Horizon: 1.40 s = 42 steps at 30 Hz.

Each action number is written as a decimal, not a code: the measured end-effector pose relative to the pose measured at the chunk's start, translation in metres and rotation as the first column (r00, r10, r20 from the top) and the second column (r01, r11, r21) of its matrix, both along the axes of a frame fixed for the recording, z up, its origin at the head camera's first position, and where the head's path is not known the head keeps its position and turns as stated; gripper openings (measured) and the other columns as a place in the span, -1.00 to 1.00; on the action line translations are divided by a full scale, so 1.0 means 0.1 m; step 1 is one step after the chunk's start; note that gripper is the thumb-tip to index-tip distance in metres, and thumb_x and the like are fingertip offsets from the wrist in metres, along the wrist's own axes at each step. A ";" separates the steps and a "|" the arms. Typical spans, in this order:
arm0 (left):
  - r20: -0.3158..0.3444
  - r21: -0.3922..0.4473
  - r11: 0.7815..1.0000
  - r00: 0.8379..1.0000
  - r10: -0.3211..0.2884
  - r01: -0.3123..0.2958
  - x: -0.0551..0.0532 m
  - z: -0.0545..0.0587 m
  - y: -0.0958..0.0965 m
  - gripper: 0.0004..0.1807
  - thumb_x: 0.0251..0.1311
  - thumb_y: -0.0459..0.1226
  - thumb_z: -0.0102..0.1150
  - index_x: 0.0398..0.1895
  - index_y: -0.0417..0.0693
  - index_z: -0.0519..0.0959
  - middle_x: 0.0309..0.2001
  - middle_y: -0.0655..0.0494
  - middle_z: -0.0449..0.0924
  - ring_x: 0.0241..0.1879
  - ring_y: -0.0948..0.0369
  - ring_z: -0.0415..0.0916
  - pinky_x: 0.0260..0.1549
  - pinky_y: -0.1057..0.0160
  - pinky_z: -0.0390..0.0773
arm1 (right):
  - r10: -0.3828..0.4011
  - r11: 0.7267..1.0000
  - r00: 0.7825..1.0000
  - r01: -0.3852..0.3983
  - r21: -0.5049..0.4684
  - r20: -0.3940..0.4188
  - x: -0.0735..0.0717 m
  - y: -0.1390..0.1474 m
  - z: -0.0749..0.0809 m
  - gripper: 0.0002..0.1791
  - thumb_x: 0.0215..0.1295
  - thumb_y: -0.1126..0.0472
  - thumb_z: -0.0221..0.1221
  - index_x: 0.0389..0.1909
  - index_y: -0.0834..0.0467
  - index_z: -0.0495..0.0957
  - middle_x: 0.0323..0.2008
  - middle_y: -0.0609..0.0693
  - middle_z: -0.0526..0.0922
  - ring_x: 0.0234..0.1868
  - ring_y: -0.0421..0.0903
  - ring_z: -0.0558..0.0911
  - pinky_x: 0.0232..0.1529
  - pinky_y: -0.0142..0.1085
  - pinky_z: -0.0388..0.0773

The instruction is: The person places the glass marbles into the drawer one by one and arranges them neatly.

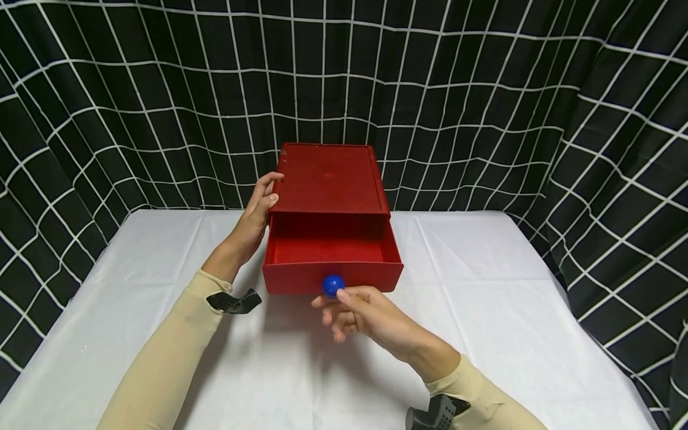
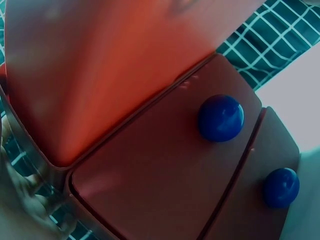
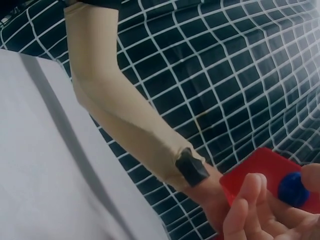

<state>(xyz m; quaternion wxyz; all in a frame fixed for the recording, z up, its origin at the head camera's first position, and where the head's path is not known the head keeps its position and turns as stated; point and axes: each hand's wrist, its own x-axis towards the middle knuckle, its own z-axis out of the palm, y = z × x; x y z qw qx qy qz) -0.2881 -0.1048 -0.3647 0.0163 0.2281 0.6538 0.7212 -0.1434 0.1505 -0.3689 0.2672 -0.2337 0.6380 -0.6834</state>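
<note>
A red drawer cabinet [image 1: 330, 179] stands on the table, its top drawer [image 1: 333, 278] pulled out towards me with nothing inside. On the drawer's front is a round blue knob [image 1: 333, 285]. My right hand [image 1: 371, 316] has thumb and index finger at either side of this knob, pinching it; the other fingers hang loosely below. My left hand [image 1: 252, 224] rests against the cabinet's left side, fingertips at the upper edge. Below the pulled-out drawer, the left wrist view shows two closed drawers with a middle knob [image 2: 221, 118] and a lower knob [image 2: 281, 187].
A white cloth covers the table [image 1: 462, 286]. Behind and at both sides hangs a black curtain [image 1: 430, 107] with a white grid. Each forearm has a beige sleeve [image 1: 166, 352] with a dark wrist mount [image 1: 235, 301].
</note>
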 end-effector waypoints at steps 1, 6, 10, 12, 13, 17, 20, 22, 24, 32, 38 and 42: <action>0.001 0.001 1.000 1.000 0.001 -0.001 0.00 0.00 0.00 -0.54 0.37 -0.13 -0.31 0.32 0.38 0.13 0.57 0.13 0.00 0.36 0.17 0.14 0.36 -0.04 0.11 | -0.007 1.000 1.000 0.007 0.001 -0.001 0.00 0.00 0.00 -0.46 0.59 0.05 -0.08 0.16 0.51 0.43 -0.31 -0.12 0.63 -0.44 -0.26 0.60 -0.21 -0.40 0.58; 0.004 -0.005 1.000 1.000 0.002 -0.002 0.01 0.00 0.01 -0.53 0.36 -0.11 -0.30 0.33 0.39 0.12 0.57 0.13 -0.01 0.38 0.15 0.12 0.39 -0.11 0.08 | -0.033 0.999 0.999 0.033 0.006 -0.007 -0.01 0.00 -0.01 -0.49 0.59 0.06 -0.06 0.14 0.48 0.46 -0.32 -0.13 0.62 -0.46 -0.27 0.57 -0.22 -0.42 0.56; 0.002 -0.007 1.000 1.000 0.000 0.000 0.01 0.00 0.01 -0.52 0.36 -0.12 -0.30 0.34 0.38 0.11 0.56 0.12 0.01 0.37 0.14 0.13 0.38 -0.11 0.10 | -0.030 1.000 0.999 0.030 0.001 -0.015 -0.02 0.01 -0.01 -0.47 0.59 0.04 -0.07 0.15 0.49 0.46 -0.31 -0.13 0.62 -0.45 -0.26 0.57 -0.22 -0.41 0.56; 0.001 -0.007 1.000 1.000 -0.001 0.001 0.01 0.00 0.01 -0.52 0.36 -0.12 -0.31 0.34 0.37 0.11 0.56 0.12 0.01 0.37 0.15 0.13 0.38 -0.10 0.09 | -0.027 1.000 0.999 0.027 -0.004 -0.019 -0.02 0.01 -0.01 -0.45 0.60 0.03 -0.09 0.16 0.49 0.45 -0.31 -0.12 0.62 -0.45 -0.26 0.57 -0.23 -0.41 0.56; 0.000 -0.007 1.000 1.000 -0.002 0.002 0.01 0.00 0.02 -0.52 0.36 -0.12 -0.31 0.34 0.37 0.11 0.56 0.12 0.02 0.37 0.15 0.13 0.38 -0.11 0.08 | -0.026 1.000 0.999 0.026 -0.007 -0.022 -0.03 0.01 -0.01 -0.44 0.60 0.02 -0.10 0.17 0.50 0.44 -0.30 -0.12 0.62 -0.45 -0.26 0.58 -0.23 -0.41 0.57; -0.007 -0.008 1.000 1.000 -0.008 0.008 0.01 0.01 0.02 -0.53 0.36 -0.12 -0.31 0.34 0.37 0.12 0.54 0.10 0.04 0.35 0.16 0.15 0.39 -0.11 0.07 | -0.023 1.000 0.999 0.023 -0.018 -0.026 -0.04 0.02 -0.02 -0.41 0.62 0.01 -0.14 0.19 0.53 0.41 -0.30 -0.11 0.61 -0.44 -0.26 0.58 -0.24 -0.42 0.57; -0.013 -0.010 1.000 1.000 -0.013 0.013 0.01 0.02 0.03 -0.53 0.37 -0.12 -0.31 0.34 0.35 0.11 0.53 0.08 0.05 0.34 0.16 0.17 0.38 -0.11 0.09 | -0.025 0.999 0.999 0.025 -0.021 -0.026 -0.04 0.02 -0.02 -0.40 0.62 0.01 -0.14 0.19 0.53 0.41 -0.31 -0.11 0.62 -0.44 -0.26 0.59 -0.24 -0.42 0.57; -0.013 -0.013 1.000 1.000 -0.012 0.012 0.00 0.02 0.02 -0.53 0.37 -0.12 -0.31 0.34 0.35 0.11 0.54 0.09 0.04 0.34 0.16 0.17 0.38 -0.10 0.09 | -0.028 0.999 0.999 0.028 -0.019 -0.026 -0.05 0.02 -0.01 -0.40 0.62 0.01 -0.14 0.19 0.53 0.41 -0.31 -0.12 0.62 -0.44 -0.26 0.58 -0.24 -0.42 0.57; -0.011 -0.016 1.000 1.000 -0.008 0.008 0.00 0.02 0.02 -0.53 0.37 -0.11 -0.31 0.34 0.36 0.11 0.56 0.10 0.02 0.36 0.15 0.15 0.38 -0.11 0.08 | -0.031 0.999 0.999 0.030 -0.017 -0.028 -0.05 0.01 -0.01 -0.40 0.62 0.02 -0.14 0.20 0.54 0.40 -0.31 -0.13 0.62 -0.44 -0.26 0.58 -0.24 -0.42 0.57; 0.004 -0.020 1.000 1.000 0.007 -0.007 0.00 0.03 0.01 -0.53 0.36 -0.10 -0.30 0.33 0.38 0.13 0.59 0.12 -0.03 0.41 0.12 0.09 0.41 -0.13 0.03 | -0.038 0.999 0.999 0.038 -0.006 -0.026 -0.08 0.00 0.02 -0.45 0.61 0.03 -0.14 0.17 0.46 0.46 -0.30 -0.11 0.62 -0.45 -0.24 0.57 -0.24 -0.41 0.56; 0.004 -0.016 1.000 1.000 -0.001 0.001 -0.01 0.02 0.00 -0.54 0.37 -0.12 -0.31 0.33 0.36 0.13 0.59 0.12 -0.04 0.44 0.13 0.07 0.44 -0.11 -0.01 | -0.049 0.999 0.999 0.049 -0.001 -0.020 -0.11 -0.02 0.03 -0.50 0.61 0.01 -0.13 0.12 0.37 0.51 -0.30 -0.11 0.62 -0.45 -0.23 0.57 -0.23 -0.40 0.55; 0.005 -0.018 1.000 1.000 0.003 -0.003 -0.01 0.00 0.00 -0.52 0.37 -0.13 -0.32 0.34 0.34 0.12 0.61 0.11 -0.09 0.48 0.11 0.02 0.49 -0.14 -0.07 | -0.050 0.999 0.999 0.050 0.009 -0.007 -0.13 -0.03 0.03 -0.50 0.61 -0.01 -0.13 0.11 0.34 0.53 -0.30 -0.13 0.63 -0.44 -0.25 0.57 -0.23 -0.40 0.55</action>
